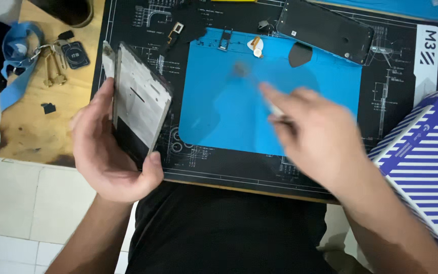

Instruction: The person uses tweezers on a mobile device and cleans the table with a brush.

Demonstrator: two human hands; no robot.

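Note:
My left hand (108,152) grips an opened phone body (138,104), held upright and tilted, with its pale inner frame facing me. My right hand (313,137) is blurred with motion over the blue silicone mat (219,116). It pinches a thin pale tool (275,109) whose tip points towards a small blurred part (240,69) on the mat. A black phone back cover (325,29) lies at the far right of the mat's top edge.
A black printed work mat (396,96) covers the wooden desk (31,127). Small parts lie near the blue mat's top: a SIM tray (224,40), a flex piece (255,45), a black patch (300,54). Keys on a blue lanyard (19,61) sit left; a striped box (424,157) right.

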